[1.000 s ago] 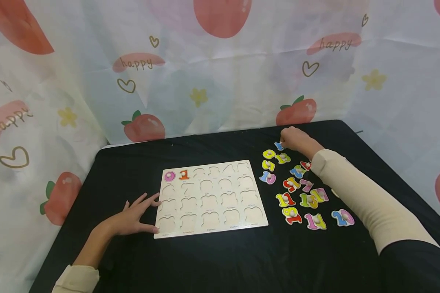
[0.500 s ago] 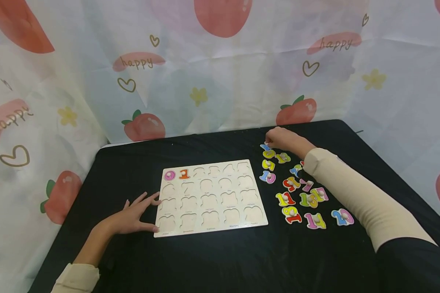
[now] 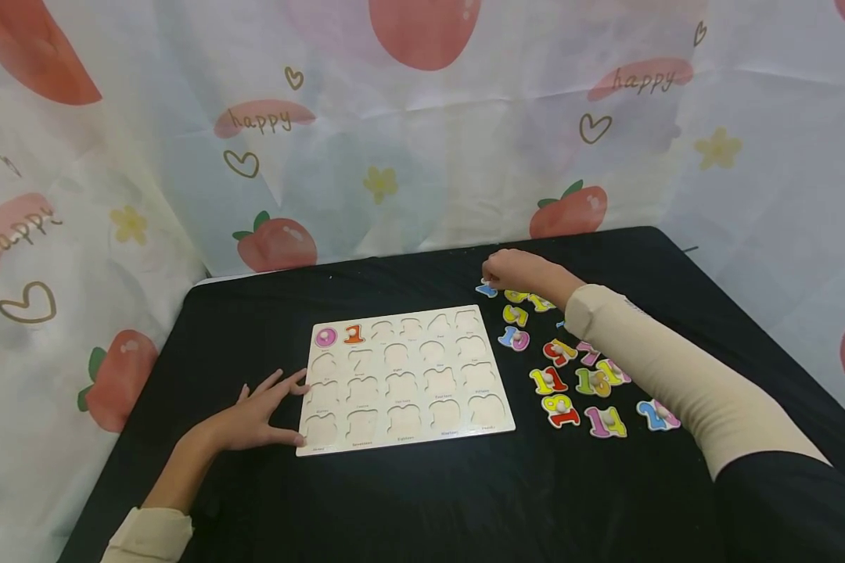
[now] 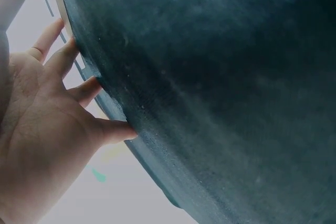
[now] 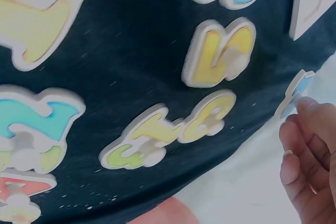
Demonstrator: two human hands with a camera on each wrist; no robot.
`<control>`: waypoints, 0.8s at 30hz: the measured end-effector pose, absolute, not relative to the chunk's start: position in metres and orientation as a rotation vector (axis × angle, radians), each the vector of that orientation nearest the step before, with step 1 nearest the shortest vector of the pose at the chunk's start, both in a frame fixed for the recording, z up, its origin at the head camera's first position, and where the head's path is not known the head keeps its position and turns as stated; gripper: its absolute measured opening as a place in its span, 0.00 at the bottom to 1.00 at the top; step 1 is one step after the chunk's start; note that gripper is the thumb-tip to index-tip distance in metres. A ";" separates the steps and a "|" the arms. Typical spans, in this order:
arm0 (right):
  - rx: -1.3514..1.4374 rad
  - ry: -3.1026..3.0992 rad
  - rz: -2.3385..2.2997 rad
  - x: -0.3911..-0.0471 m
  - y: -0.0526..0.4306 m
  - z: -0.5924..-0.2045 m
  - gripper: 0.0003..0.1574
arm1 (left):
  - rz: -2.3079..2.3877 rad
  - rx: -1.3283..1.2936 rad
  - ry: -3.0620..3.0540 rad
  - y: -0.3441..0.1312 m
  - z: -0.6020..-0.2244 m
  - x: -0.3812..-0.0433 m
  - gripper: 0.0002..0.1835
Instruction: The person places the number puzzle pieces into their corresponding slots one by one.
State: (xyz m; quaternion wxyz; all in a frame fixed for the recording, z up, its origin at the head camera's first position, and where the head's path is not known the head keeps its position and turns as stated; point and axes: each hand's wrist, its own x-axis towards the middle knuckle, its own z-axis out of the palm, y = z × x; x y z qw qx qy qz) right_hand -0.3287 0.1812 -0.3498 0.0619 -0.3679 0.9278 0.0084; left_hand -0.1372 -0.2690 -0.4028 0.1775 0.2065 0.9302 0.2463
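My right hand (image 3: 528,271) pinches the knob of a blue number puzzle piece (image 3: 487,290) near the far edge of the table, just beyond the board's far right corner. In the right wrist view thumb and fingertips meet on this blue number puzzle piece (image 5: 301,84), which is held tilted; its exact digit is partly hidden. A pale wooden number board (image 3: 404,447) lies flat, with a purple 0 (image 3: 326,337) and an orange 1 (image 3: 354,335) in its top row. My left hand (image 3: 249,418) rests with fingers spread at the board's left edge, thumb at the near corner.
Several number pieces with knobs lie right of the board, among them a yellow piece (image 3: 515,316), a blue-and-pink 10 (image 3: 514,338), a red-and-yellow 18 (image 3: 560,411) and a blue-and-pink 20 (image 3: 658,416). A printed curtain (image 3: 422,172) stands behind the black-covered table (image 3: 422,508).
My right hand has moved left with the blue number puzzle piece, past the yellow pieces toward the board. The left hand and board have stayed in place.
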 end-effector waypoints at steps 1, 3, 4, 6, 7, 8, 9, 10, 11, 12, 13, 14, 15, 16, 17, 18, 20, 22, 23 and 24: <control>-1.114 2.803 0.026 -0.328 0.178 -0.349 0.05 | 0.699 0.584 2.632 -0.269 -0.403 -0.137 0.54; -1.121 2.795 0.025 -0.327 0.173 -0.349 0.06 | 0.701 0.583 2.631 -0.269 -0.402 -0.137 0.54; -1.125 2.790 0.023 -0.327 0.171 -0.349 0.07 | 0.701 0.582 2.630 -0.268 -0.402 -0.137 0.54; -1.132 2.778 0.023 -0.326 0.166 -0.349 0.08 | 0.696 0.579 2.629 -0.268 -0.402 -0.137 0.54; -1.141 2.771 0.020 -0.326 0.164 -0.349 0.08 | 0.692 0.579 2.631 -0.268 -0.402 -0.137 0.54; -1.154 2.766 0.023 -0.325 0.162 -0.350 0.08 | 0.688 0.578 2.632 -0.268 -0.401 -0.137 0.54; -1.163 2.761 0.023 -0.325 0.159 -0.350 0.08 | 0.687 0.576 2.632 -0.268 -0.401 -0.137 0.54; -1.173 2.757 0.023 -0.324 0.157 -0.351 0.08 | 0.689 0.575 2.632 -0.268 -0.401 -0.137 0.54; -1.183 2.753 0.025 -0.324 0.155 -0.351 0.08 | 0.688 0.576 2.633 -0.268 -0.401 -0.137 0.54; -1.198 2.749 0.026 -0.323 0.153 -0.352 0.08 | 0.688 0.576 2.633 -0.268 -0.401 -0.137 0.54; -1.212 2.745 0.027 -0.322 0.151 -0.352 0.08 | 0.689 0.576 2.632 -0.268 -0.401 -0.137 0.54; -1.221 2.741 0.028 -0.321 0.149 -0.352 0.08 | 0.691 0.577 2.630 -0.268 -0.401 -0.136 0.54; -1.231 2.735 0.029 -0.321 0.147 -0.352 0.08 | 0.691 0.576 2.630 -0.268 -0.401 -0.136 0.54; -1.238 2.731 0.032 -0.320 0.145 -0.353 0.08 | 0.691 0.577 2.629 -0.268 -0.401 -0.136 0.54; -1.244 2.727 0.038 -0.319 0.142 -0.354 0.08 | 0.690 0.577 2.629 -0.268 -0.401 -0.136 0.54; -1.248 2.723 0.043 -0.318 0.140 -0.354 0.08 | 0.690 0.577 2.629 -0.268 -0.401 -0.136 0.54; -1.250 2.717 0.055 -0.317 0.135 -0.356 0.08 | 0.689 0.575 2.631 -0.267 -0.400 -0.136 0.54; -1.257 2.707 0.064 -0.315 0.129 -0.359 0.09 | 0.690 0.573 2.632 -0.267 -0.400 -0.136 0.54; -1.262 2.700 0.063 -0.314 0.127 -0.359 0.09 | 0.691 0.571 2.632 -0.267 -0.400 -0.135 0.54; -1.266 2.691 0.061 -0.313 0.124 -0.360 0.09 | 0.688 0.572 2.634 -0.267 -0.400 -0.135 0.54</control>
